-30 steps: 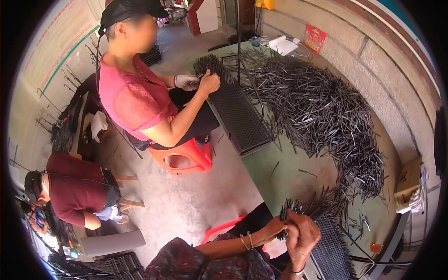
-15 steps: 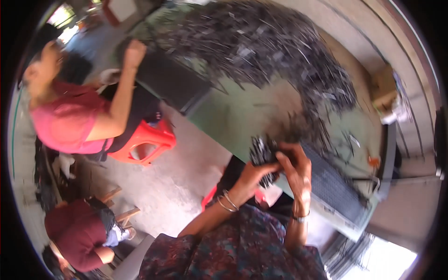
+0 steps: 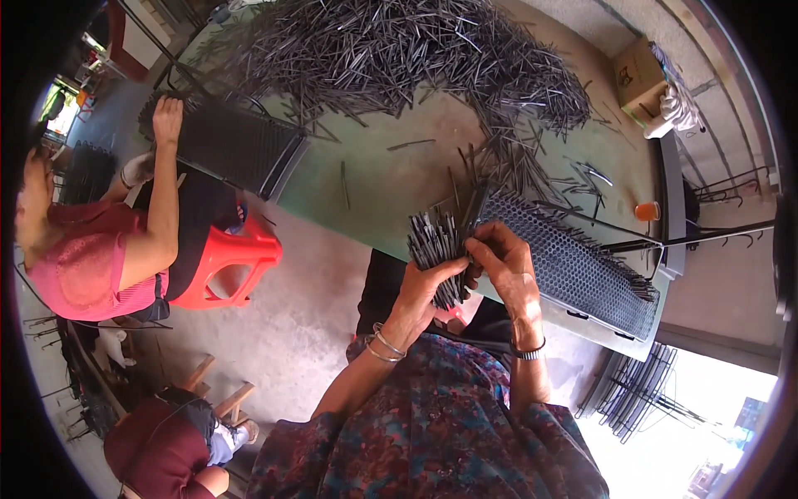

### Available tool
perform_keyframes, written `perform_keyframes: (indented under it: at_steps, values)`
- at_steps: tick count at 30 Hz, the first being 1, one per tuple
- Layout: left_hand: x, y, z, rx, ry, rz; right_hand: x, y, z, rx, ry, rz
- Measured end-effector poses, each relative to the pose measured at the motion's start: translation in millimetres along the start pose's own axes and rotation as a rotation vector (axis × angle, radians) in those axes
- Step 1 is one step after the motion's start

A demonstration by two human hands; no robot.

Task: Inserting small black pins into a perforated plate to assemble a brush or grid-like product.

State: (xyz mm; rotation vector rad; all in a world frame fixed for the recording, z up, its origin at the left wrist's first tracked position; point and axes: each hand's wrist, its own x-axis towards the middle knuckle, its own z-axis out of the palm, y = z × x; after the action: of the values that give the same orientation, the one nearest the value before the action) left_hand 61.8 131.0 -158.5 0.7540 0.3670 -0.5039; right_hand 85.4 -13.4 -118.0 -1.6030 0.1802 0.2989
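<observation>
My left hand is closed around a thick bundle of thin black strips, with their ends fanning out above my thumb. Right beside it, my right hand pinches thumb and fingers together by the bundle; what sits in the pinch is too small to make out. Both hands are at the table's near edge, by the left end of a long dark tray with a honeycomb of holes. Strips stick up along the tray's far side and at its left end.
A large heap of black strips covers the far part of the green table. An orange cup and a cardboard box are at right. A co-worker in pink works by a red stool; another person bends at lower left.
The view has shifted, and everything sits lower or further left. My left hand still grips the strips; my right hand has drawn into a pinch beside the tray's end. The co-worker's raised hand is lower, at their tray.
</observation>
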Motion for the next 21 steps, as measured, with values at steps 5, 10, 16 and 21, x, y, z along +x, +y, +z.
perform_keyframes:
  at_steps: [5, 10, 16, 21]
  values:
    - [-5.8, 5.6, 8.1, 0.046, 0.033, -0.002, 1.2, -8.4, -4.7, -0.078, 0.007, -0.042]
    - [-3.4, 2.4, 11.3, 0.058, 0.020, 0.006, 2.2, -12.3, -17.2, -0.183, -0.100, -0.024]
    - [-2.4, -2.3, 2.3, 0.073, 0.037, -0.026, -4.3, -25.2, -36.5, -0.125, -0.061, -0.006]
    - [0.5, -6.1, 0.5, -0.054, 0.055, -0.103, 7.3, -22.8, -45.5, -0.128, 0.367, -0.328]
